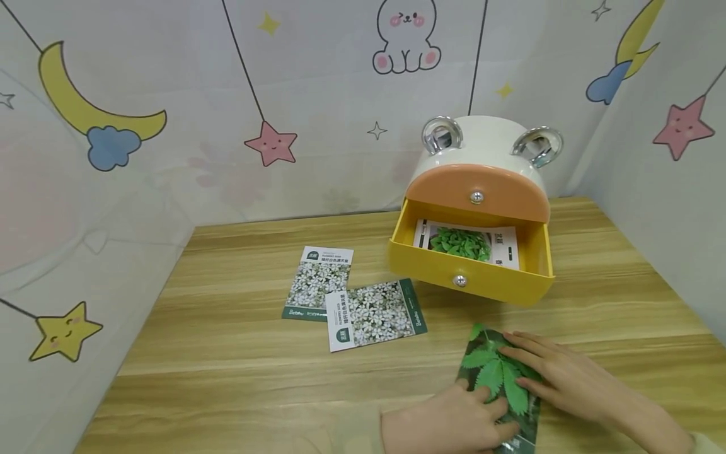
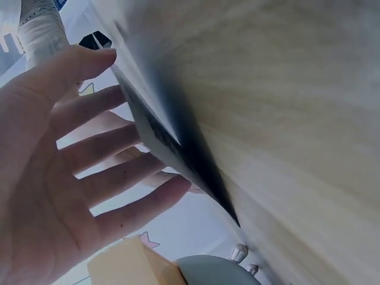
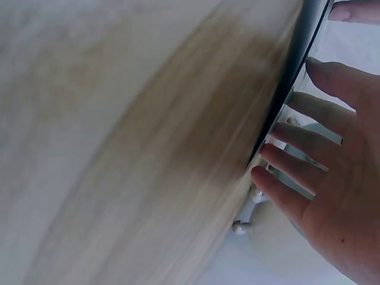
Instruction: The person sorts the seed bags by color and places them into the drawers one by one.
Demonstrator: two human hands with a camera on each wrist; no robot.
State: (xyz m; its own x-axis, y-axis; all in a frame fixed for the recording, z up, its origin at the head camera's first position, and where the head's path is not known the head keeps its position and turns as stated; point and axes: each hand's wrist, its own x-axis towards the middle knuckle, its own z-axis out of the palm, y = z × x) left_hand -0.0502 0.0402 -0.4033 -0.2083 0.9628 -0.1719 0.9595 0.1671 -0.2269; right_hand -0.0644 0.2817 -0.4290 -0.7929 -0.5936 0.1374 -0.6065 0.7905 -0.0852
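A seed packet (image 1: pixel 492 371) with a large green leaf on a dark background lies near the table's front edge. My left hand (image 1: pixel 454 421) reaches over its lower left part, fingertips on the printed face. In the left wrist view the fingers (image 2: pixel 119 142) are spread and fairly straight against the packet (image 2: pixel 155 138), which shows as a thin dark sheet. From the right, my right hand (image 1: pixel 578 381) rests its extended fingers on the packet's right edge. Those fingers (image 3: pixel 309 142) line up along the packet's edge in the right wrist view.
Two white-flower seed packets (image 1: pixel 311 284) (image 1: pixel 379 313) overlap left of centre on the wooden table (image 1: pixel 227 378). Behind the hands stands a white, frog-like drawer box (image 1: pixel 488 135). Its yellow lower drawer (image 1: pixel 420 260) is pulled out, with a green-leaf packet (image 1: pixel 462 243) inside; the orange upper drawer (image 1: pixel 510 192) is closed.
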